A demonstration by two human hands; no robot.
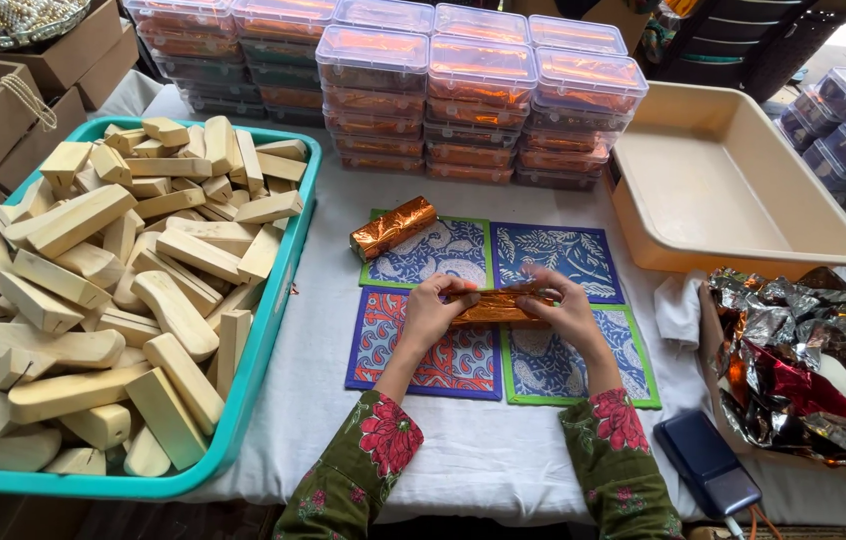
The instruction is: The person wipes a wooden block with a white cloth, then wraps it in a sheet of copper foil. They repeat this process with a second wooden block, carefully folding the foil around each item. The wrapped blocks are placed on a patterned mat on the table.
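Note:
Both my hands hold one bar wrapped in orange foil (496,306) over several patterned square mats (463,365). My left hand (430,315) grips its left end, and my right hand (565,308) covers its right end. A second bar wrapped in orange foil (393,227) lies apart on the far left mat (443,255). Green floral sleeves cover both my forearms.
A teal tray (283,290) full of pale wooden blocks sits at left. Stacked clear lidded boxes (478,90) with orange contents line the back. A cream tub (733,190) stands at right, crumpled foil sheets (803,360) lie near it, and a dark blue power bank (708,462) rests beside my right arm.

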